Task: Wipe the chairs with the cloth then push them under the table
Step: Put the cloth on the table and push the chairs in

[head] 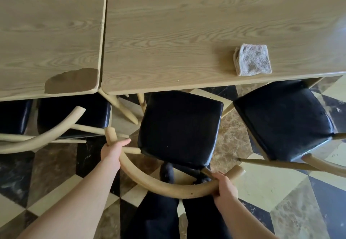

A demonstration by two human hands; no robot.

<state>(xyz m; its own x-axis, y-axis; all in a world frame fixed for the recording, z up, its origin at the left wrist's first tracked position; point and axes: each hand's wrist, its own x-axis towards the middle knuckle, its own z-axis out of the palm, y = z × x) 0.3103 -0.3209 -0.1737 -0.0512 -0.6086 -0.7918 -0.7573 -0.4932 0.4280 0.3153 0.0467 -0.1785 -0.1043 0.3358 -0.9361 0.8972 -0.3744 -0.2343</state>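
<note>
A chair with a black padded seat (179, 126) and a curved pale wooden backrest (161, 186) stands right below me, its front edge just under the long wooden table (168, 33). My left hand (112, 152) grips the left end of the backrest. My right hand (224, 184) grips its right end. A folded grey cloth (252, 59) lies on the table near the front edge, to the right, with neither hand on it.
Another black-seated chair (282, 119) stands angled to the right, pulled out from the table. Two more chairs (71, 115) sit under a second table (46, 33) on the left. My dark trouser legs (168, 216) stand on the patterned marble floor (271, 182).
</note>
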